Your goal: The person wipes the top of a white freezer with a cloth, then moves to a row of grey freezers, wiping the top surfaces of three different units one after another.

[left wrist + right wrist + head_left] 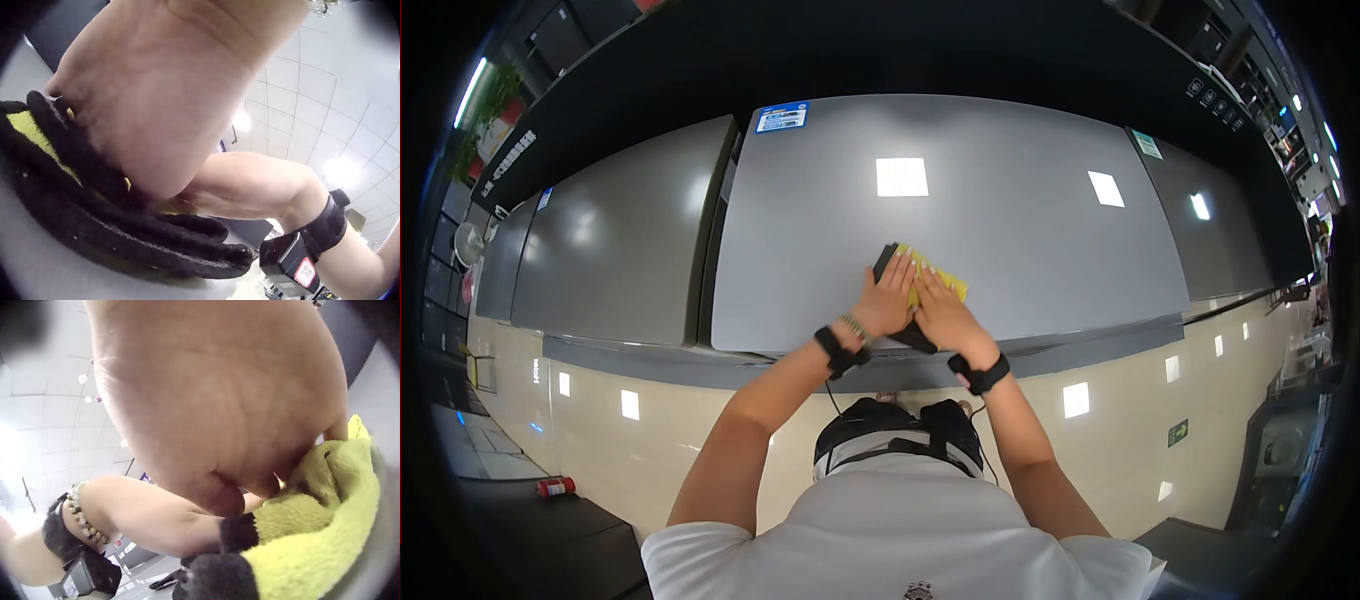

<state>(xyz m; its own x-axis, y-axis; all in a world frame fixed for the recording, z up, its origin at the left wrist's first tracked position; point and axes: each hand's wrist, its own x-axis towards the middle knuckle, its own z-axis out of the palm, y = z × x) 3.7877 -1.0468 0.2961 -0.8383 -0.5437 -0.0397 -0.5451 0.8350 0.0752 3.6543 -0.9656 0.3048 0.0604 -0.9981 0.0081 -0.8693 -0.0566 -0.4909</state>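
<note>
- White shirt (pixel 900 520) of the person, nearest the head camera, with both bare arms reaching forward
- Black wrist units, 1 strapped to each wrist: left (pixel 90 575), right (pixel 290 259); a beaded bracelet (pixel 84 512) sits beside the left unit
- Left hand (pixel 887 300): fingers straight and pointing away from the body, laid on the cloth toward its dark side, pressing rather than clasping
- Right hand (pixel 945 314): fingers likewise extended, laid on the yellow side, just beside the left hand
- Cloth (pixel 953 287), yellow and black, under both hands and in contact with the panel, near its lower edge; the wrist views show it folded and bunched beneath the palms
- Fingertips are largely hidden in the wrist views, so any slight pinch on the folds cannot be ruled out
- Grey panel (pixel 1040 250), broad and smooth, with 2 bright reflections; a blue label (pixel 782 117) is fixed at its upper left corner
- Darker side panels, 1 to the left (pixel 620 235) and 1 to the right (pixel 1225 225), the right bearing a green label (pixel 1146 145)
- Black surround (pixel 850 60) beyond the panels, with white lettering at its left end
- Green plants (pixel 498 92), far left, beyond the surround
</note>
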